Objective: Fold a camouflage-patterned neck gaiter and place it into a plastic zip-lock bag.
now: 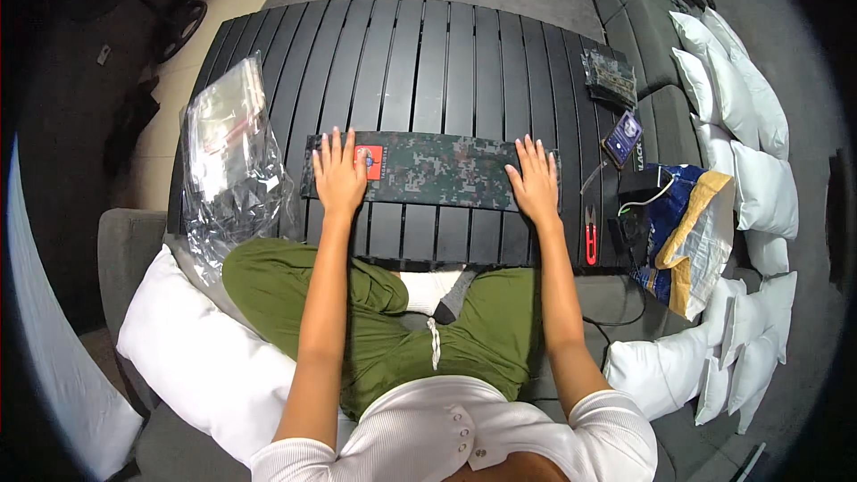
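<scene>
A long flat strip of dark digital-camouflage fabric (446,170) lies across the near part of the black slatted table (420,62). Near its left end is a red label (377,162). My left hand (339,174) rests palm down on that end, fingers extended, its thumb side against the label. On the right end my right hand (536,180) lies flat too, fingers stretched away from me. Neither hand grips anything. What lies under the palms is hidden.
Clear plastic bags (228,143) are heaped on the table's left. To the right lie red-handled thread snips (590,236), a purple phone-like item (622,138), a packet of small camouflage pieces (610,78), a black box (641,183) with a cable and a crumpled blue-and-tan bag (701,232). White pillows (210,357) flank me.
</scene>
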{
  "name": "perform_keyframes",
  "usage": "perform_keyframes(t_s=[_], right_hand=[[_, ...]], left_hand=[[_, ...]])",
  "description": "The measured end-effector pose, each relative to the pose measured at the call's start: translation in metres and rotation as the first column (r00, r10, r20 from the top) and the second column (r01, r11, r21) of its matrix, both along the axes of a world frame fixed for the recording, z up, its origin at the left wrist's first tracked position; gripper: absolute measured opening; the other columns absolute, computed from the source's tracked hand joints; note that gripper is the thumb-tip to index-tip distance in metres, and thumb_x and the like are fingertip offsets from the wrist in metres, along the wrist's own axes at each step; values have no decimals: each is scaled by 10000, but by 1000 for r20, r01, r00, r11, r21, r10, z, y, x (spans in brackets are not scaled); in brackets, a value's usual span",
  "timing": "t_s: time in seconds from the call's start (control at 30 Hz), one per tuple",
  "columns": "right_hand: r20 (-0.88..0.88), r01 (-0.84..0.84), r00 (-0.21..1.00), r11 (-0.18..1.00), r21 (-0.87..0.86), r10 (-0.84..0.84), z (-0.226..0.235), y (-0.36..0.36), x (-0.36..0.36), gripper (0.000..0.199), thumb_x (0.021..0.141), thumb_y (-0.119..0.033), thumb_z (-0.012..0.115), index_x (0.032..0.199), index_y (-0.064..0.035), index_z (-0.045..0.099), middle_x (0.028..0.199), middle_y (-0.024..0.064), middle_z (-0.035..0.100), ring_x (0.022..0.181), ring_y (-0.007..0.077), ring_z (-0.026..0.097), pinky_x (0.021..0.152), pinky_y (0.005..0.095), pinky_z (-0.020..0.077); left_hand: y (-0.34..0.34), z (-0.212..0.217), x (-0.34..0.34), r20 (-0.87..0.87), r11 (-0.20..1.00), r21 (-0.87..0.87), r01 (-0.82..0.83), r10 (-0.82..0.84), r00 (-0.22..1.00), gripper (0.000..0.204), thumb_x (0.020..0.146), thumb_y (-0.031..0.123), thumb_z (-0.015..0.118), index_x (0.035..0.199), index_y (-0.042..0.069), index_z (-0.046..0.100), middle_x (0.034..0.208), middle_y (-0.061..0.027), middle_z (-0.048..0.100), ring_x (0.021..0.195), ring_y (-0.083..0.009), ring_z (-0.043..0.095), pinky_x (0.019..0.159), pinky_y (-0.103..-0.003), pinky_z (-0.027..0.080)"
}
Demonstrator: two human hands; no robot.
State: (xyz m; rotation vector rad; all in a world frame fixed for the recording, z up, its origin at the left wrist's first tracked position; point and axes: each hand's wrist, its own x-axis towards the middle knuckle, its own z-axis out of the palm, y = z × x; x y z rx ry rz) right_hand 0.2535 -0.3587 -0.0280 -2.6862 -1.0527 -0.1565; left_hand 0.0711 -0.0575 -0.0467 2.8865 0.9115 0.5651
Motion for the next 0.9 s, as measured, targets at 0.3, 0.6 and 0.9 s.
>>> perform_keyframes(t_s=[0.3, 0.6, 0.9], right_hand=[[14, 61, 998, 997, 49, -61, 0, -22, 11, 476, 924, -365, 406, 1335, -124, 402, 1427, 101, 306, 1348, 283, 196, 1090, 452, 98], [-646, 670, 692, 620, 408, -323, -5, -72, 14, 371, 796, -261, 662, 1053, -3, 591, 835, 35, 614, 726, 98, 550, 628, 217, 431], [-339, 662, 728, 740, 121, -596, -16, -54, 14, 431, 638, -386, 701, 743, 19, 601, 787, 191, 643, 780, 350, 615, 706, 426, 457]], left_hand=[[6, -2, -18, -36, 978, -60, -200, 198, 980, 502, 932, 399, 349, 1374, 161, 343, 1436, -69, 295, 1345, -256, 213, 1082, -478, 129], [-17, 21, -14, 229, 993, -117, -29, 56, 972, 388, 916, 267, 434, 1260, 94, 479, 1382, -154, 355, 1326, -321, 234, 1065, -481, 181], [-54, 44, -12, 308, 959, -188, 214, -150, 940, 297, 898, 215, 485, 1176, 137, 556, 1360, -54, 399, 1198, -269, 341, 998, -414, 238]])
